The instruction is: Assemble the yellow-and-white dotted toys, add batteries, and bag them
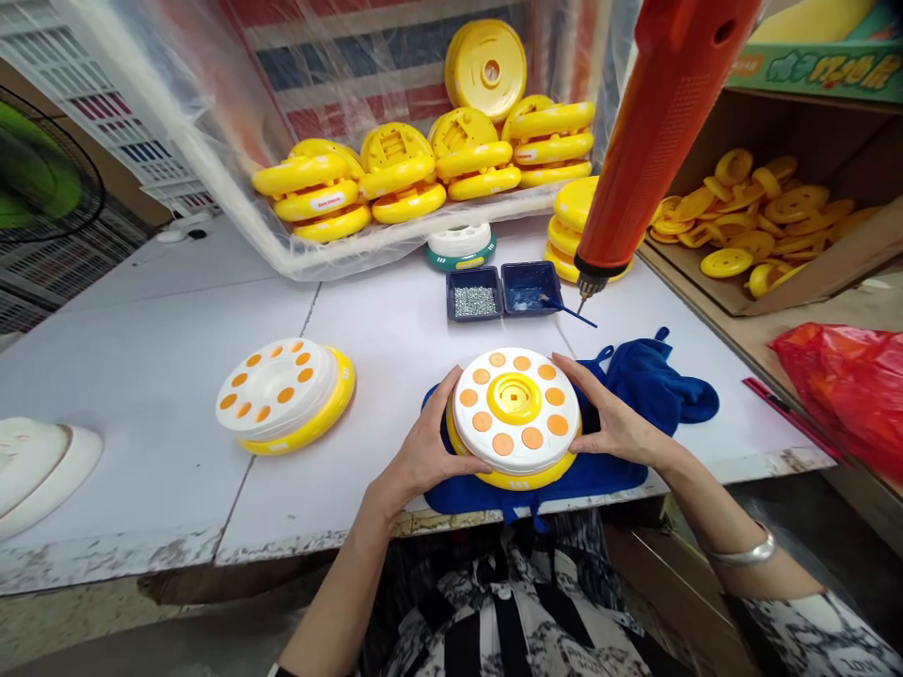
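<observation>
White-and-yellow round plastic disc (514, 418) with orange dots sits on a blue cloth (653, 385) at lower centre, seemingly light and stiff; left hand (430, 432) and right hand (610, 418) clasp its rim from opposite sides.

Before me I count two orange-dotted white discs (516, 411), two small blue trays (473, 292), one orange electric drill (667, 122) and one blue cloth (656, 385). Farther off, I count four stacks of yellow discs (402, 179).
</observation>
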The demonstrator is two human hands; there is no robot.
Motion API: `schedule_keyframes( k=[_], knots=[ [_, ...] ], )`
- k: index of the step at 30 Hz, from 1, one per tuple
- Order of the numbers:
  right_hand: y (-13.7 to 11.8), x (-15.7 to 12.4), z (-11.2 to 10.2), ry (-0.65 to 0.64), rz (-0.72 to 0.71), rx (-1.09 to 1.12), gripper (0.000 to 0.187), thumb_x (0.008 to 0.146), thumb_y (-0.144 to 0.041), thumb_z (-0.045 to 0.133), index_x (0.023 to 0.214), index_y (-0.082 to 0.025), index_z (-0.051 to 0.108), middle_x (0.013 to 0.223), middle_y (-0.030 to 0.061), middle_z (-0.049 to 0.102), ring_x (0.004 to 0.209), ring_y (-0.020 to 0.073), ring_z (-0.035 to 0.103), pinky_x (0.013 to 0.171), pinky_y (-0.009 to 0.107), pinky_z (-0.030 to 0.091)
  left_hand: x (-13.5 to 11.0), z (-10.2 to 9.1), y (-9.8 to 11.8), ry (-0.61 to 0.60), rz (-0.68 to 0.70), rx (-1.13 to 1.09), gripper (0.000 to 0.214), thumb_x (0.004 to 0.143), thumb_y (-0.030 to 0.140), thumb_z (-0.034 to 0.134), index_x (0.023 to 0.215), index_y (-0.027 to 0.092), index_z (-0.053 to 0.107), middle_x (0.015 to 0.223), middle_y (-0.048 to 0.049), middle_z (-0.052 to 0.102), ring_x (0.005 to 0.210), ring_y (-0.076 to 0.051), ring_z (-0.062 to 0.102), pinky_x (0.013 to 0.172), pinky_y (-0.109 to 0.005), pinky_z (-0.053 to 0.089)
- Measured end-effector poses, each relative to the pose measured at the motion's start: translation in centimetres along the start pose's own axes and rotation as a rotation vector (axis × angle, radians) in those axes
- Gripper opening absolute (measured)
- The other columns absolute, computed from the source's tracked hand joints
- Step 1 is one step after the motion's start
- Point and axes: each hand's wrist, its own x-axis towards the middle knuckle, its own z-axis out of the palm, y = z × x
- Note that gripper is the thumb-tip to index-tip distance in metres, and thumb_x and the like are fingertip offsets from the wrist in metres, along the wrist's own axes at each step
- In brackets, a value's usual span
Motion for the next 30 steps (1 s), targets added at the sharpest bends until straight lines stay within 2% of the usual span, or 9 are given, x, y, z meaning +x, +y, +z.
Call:
schedule_keyframes(
  k=[8,14,21,27,29,30],
  knots=[
    [-0.1,-0.3,-0.4,-0.05,0.047,-0.018,0.109,0.077,-0.052,0.078,0.159,-0.032,0.009,0.167,0.0041,0.011,0.153,0.0303,0.011,0.125,0.049,0.011,-0.3,-0.7,-0.2,-0.026,-0.035,0.044,0.124,0.062,0.052,0.089,0.158,0.029,0.014,0.166,-0.012,0.017,0.152,-0.037,0.016,0.124,-0.056,0.015],
    [-0.3,-0.1,0.0,-0.03,0.047,0.006,0.109,0.076,-0.054,0.078,0.159,-0.031,0.011,0.166,0.0067,0.016,0.152,0.0328,0.016,0.124,0.051,0.017,0.0,-0.5,0.1,-0.048,-0.019,0.057,0.122,0.064,0.052,0.088,0.158,0.033,0.013,0.166,-0.008,0.017,0.152,-0.034,0.019,0.124,-0.052,0.021],
    [-0.3,0.3,-0.2,-0.006,0.038,0.031,0.108,0.075,-0.054,0.079,0.159,-0.033,0.014,0.166,0.0048,0.016,0.152,0.0321,0.015,0.124,0.052,0.015,0.1,-0.5,0.2,-0.004,-0.021,0.065,0.124,0.061,0.05,0.091,0.158,0.032,0.015,0.166,-0.0087,0.017,0.152,-0.035,0.019,0.124,-0.051,0.022],
    [-0.1,0.3,-0.2,-0.044,0.046,0.036,0.107,0.077,-0.055,0.078,0.159,-0.033,0.012,0.166,0.0044,0.016,0.153,0.0312,0.014,0.125,0.052,0.015,-0.2,-0.5,0.0,-0.029,-0.056,0.013,0.125,0.06,0.052,0.09,0.158,0.031,0.015,0.166,-0.0092,0.017,0.151,-0.035,0.02,0.124,-0.053,0.02],
    [0.2,-0.1,-0.4,-0.025,0.05,0.034,0.103,0.08,-0.059,0.073,0.159,-0.032,0.013,0.166,0.0055,0.016,0.152,0.0329,0.015,0.125,0.053,0.015,-0.8,-0.7,0.0,-0.018,-0.075,-0.033,0.121,0.065,0.056,0.087,0.158,0.029,0.014,0.166,-0.0106,0.017,0.152,-0.035,0.018,0.124,-0.053,0.018],
    [0.3,-0.3,-0.5,0.008,0.06,0.04,0.098,0.083,-0.06,0.069,0.158,-0.032,0.013,0.165,0.0069,0.02,0.151,0.0336,0.019,0.124,0.055,0.019,-1.1,-0.7,-0.1,0.002,-0.09,-0.065,0.114,0.071,0.059,0.081,0.158,0.027,0.014,0.166,-0.0121,0.018,0.152,-0.034,0.018,0.124,-0.053,0.019]
  ],
)
